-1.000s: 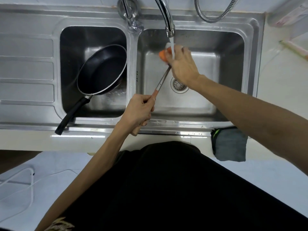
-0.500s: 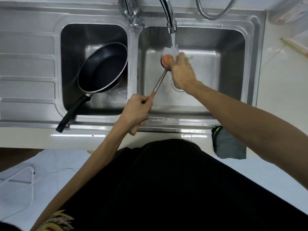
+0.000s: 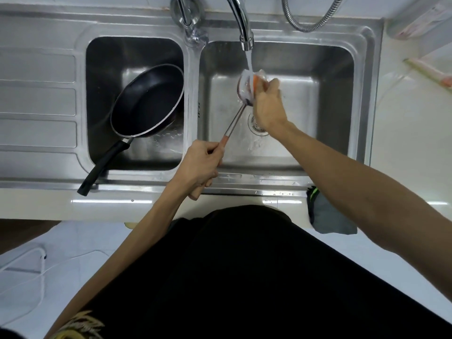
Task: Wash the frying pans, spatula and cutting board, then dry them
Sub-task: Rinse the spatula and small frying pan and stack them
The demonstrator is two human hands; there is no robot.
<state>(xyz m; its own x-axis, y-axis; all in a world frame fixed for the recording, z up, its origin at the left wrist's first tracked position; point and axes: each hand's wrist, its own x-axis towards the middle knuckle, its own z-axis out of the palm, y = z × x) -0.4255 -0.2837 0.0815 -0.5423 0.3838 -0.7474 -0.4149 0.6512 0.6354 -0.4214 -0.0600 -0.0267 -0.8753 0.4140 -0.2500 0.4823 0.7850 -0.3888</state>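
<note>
My left hand (image 3: 201, 165) grips the handle end of a metal-shafted spatula (image 3: 233, 126), which slants up into the right basin. Its head (image 3: 245, 88) sits under the running water from the tap (image 3: 244, 33). My right hand (image 3: 267, 106) holds an orange sponge (image 3: 255, 81) against the spatula head, fingers curled round it. A black frying pan (image 3: 149, 101) leans tilted in the left basin, its black handle (image 3: 102, 166) sticking out over the front rim of the sink. No cutting board is in view.
The steel double sink (image 3: 364, 94) has a ribbed draining board (image 3: 36, 101) on the left and a drain (image 3: 256, 123) in the right basin. A grey cloth (image 3: 330, 216) hangs over the counter's front edge. A hose (image 3: 310, 23) loops behind the tap.
My right hand with the sponge has slid down along the spatula head under the water stream. My left hand keeps its grip on the handle. The pan has not moved.
</note>
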